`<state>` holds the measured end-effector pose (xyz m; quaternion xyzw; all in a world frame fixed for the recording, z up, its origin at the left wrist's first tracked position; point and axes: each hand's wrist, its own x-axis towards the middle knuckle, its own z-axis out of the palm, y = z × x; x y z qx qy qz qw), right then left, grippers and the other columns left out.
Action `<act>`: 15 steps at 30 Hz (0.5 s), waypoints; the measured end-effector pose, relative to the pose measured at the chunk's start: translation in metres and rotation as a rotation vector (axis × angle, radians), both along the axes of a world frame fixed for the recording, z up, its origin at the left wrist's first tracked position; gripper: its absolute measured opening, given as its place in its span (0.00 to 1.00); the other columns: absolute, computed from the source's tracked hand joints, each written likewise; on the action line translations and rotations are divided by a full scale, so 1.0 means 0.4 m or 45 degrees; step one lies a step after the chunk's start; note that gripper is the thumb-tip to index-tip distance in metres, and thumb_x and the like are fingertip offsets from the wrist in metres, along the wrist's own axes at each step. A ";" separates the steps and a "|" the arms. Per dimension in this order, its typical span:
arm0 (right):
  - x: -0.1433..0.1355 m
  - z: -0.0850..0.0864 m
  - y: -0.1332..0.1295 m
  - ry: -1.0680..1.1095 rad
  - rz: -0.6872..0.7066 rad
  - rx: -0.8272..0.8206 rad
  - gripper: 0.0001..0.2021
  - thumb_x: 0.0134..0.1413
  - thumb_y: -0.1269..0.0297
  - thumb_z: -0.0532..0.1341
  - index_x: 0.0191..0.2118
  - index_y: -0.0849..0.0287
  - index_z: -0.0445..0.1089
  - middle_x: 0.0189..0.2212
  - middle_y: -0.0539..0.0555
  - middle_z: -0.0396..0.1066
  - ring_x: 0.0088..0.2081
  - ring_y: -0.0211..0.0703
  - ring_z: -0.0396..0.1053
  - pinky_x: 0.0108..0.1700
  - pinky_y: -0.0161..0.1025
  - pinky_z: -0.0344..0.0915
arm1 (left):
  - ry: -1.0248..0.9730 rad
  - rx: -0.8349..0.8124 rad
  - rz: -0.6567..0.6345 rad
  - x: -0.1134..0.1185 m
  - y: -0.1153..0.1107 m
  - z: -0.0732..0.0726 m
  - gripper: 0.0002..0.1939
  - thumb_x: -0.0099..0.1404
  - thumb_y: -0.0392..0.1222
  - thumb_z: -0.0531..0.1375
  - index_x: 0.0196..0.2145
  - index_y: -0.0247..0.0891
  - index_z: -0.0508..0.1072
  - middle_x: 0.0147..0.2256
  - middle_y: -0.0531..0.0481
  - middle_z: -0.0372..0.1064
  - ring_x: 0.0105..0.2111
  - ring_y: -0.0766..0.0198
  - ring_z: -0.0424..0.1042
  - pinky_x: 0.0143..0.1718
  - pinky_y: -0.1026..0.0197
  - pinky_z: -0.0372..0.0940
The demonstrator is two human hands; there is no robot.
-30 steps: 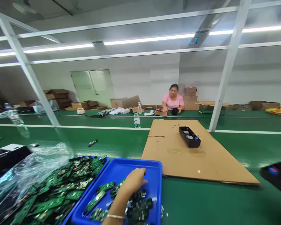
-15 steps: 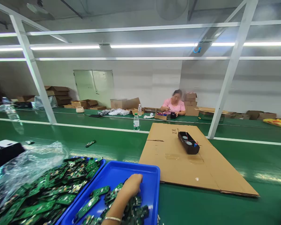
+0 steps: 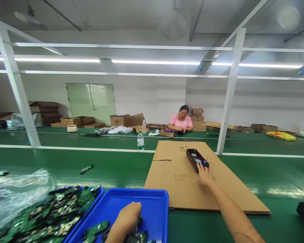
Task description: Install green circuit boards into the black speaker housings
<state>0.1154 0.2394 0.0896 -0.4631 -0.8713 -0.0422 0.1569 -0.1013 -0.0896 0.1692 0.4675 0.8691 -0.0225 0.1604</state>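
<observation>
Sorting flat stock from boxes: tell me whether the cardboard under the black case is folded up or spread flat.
Spread flat. The cardboard lies opened out on the green bench, creases showing, with the black case on top.

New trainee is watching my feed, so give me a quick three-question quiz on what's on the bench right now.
1. True or false: the right hand touches the black housing on the cardboard sheet.
2. The left hand reaches into which container? A) blue tray B) cardboard box C) plastic bag
3. Fill in: a water ____ stands beyond the cardboard.

Key: 1 true. 2 A, the blue tray of circuit boards. 3 bottle.
</observation>
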 end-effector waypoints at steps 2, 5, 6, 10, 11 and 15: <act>-0.032 0.013 0.013 -0.077 -0.074 -0.059 0.28 0.58 0.64 0.64 0.62 0.59 0.58 0.59 0.61 0.55 0.56 0.52 0.60 0.56 0.54 0.64 | -0.004 -0.012 0.004 0.001 -0.003 0.005 0.20 0.40 0.20 0.67 0.31 0.36 0.70 0.40 0.44 0.75 0.43 0.50 0.74 0.42 0.56 0.64; -0.046 0.027 -0.006 -0.146 -0.078 -0.048 0.28 0.58 0.64 0.63 0.62 0.60 0.58 0.57 0.60 0.58 0.57 0.53 0.57 0.59 0.56 0.58 | -0.053 -0.001 -0.037 -0.003 -0.003 0.001 0.16 0.43 0.21 0.67 0.27 0.35 0.71 0.36 0.48 0.74 0.42 0.54 0.73 0.42 0.57 0.64; -0.047 0.030 -0.023 -0.153 -0.064 -0.028 0.26 0.59 0.64 0.62 0.61 0.62 0.59 0.55 0.60 0.60 0.58 0.53 0.57 0.59 0.57 0.56 | -0.074 0.019 -0.057 -0.005 -0.003 -0.002 0.15 0.44 0.22 0.67 0.28 0.34 0.71 0.36 0.49 0.74 0.42 0.55 0.73 0.43 0.57 0.64; -0.041 0.036 -0.117 -0.138 0.062 0.033 0.16 0.61 0.66 0.57 0.53 0.67 0.66 0.43 0.64 0.67 0.54 0.56 0.58 0.56 0.56 0.55 | -0.135 0.147 -0.119 -0.013 -0.009 -0.017 0.14 0.49 0.23 0.65 0.34 0.34 0.74 0.38 0.50 0.73 0.43 0.58 0.70 0.44 0.57 0.62; -0.032 0.038 -0.134 -0.129 0.129 0.034 0.14 0.62 0.66 0.56 0.51 0.66 0.68 0.41 0.63 0.67 0.53 0.54 0.60 0.55 0.53 0.56 | -0.150 0.178 -0.124 -0.015 -0.011 -0.021 0.15 0.49 0.22 0.64 0.34 0.33 0.74 0.38 0.49 0.72 0.42 0.58 0.69 0.44 0.56 0.62; 0.056 0.056 -0.141 -0.087 0.451 -0.011 0.14 0.60 0.72 0.52 0.43 0.58 0.73 0.38 0.54 0.69 0.42 0.39 0.66 0.46 0.36 0.61 | -0.261 0.305 -0.130 -0.020 -0.014 -0.023 0.15 0.52 0.22 0.59 0.37 0.33 0.73 0.37 0.49 0.72 0.41 0.58 0.69 0.43 0.56 0.61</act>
